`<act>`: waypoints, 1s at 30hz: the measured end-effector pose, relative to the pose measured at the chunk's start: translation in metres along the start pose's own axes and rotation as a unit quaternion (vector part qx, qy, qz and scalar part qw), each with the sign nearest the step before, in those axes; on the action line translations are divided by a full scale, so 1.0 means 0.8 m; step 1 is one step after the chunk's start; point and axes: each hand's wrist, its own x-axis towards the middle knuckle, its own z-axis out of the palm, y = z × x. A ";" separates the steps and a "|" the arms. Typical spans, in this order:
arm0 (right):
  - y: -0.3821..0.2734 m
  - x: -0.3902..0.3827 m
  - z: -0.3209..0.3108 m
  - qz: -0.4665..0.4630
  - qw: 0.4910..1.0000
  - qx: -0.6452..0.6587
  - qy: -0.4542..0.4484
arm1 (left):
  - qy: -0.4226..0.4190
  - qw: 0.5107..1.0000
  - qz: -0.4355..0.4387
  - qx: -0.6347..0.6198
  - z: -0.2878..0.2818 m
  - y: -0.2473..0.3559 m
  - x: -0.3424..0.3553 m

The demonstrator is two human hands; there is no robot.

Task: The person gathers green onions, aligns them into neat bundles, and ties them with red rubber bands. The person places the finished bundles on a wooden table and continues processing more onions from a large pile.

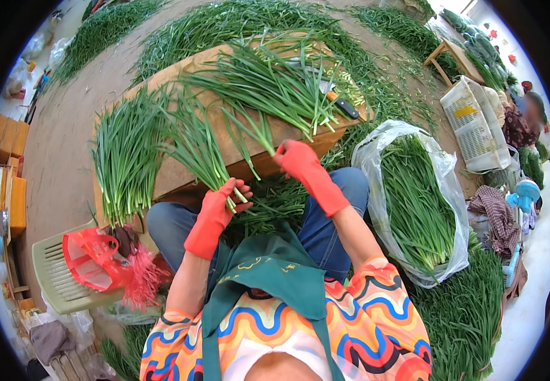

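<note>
My left hand [223, 208], in a red glove with bare fingertips, is closed around a bunch of garlic chives [200, 151] near the pale stem ends. The leaves fan out over the brown wooden table [172, 178]. My right hand [299, 162], also red-gloved, pinches a few chive stalks [259, 135] by their lower ends above the table's near edge. To the left lies a neat row of chives [129, 152] with stems toward me. A loose heap of chives [259, 86] covers the far part, beside a knife with a black and orange handle [344, 106].
At my right stands a clear plastic bag [456, 219] full of chives. A green plastic stool [56, 270] holds a red bag [91, 263] at left. More chives [218, 28] cover the floor beyond the table. A white crate [475, 130] and another person [522, 127] are far right.
</note>
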 end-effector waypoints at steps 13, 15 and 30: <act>-0.019 -0.012 0.020 0.067 0.949 0.303 -0.047 | 0.046 0.994 0.078 0.057 0.033 -0.006 0.011; -0.046 -0.049 0.024 0.068 0.938 0.305 -0.148 | 0.078 0.994 0.045 0.068 0.020 -0.005 0.008; -0.037 -0.011 0.043 0.075 0.947 0.307 -0.047 | 0.077 0.996 0.016 0.043 0.008 -0.021 0.012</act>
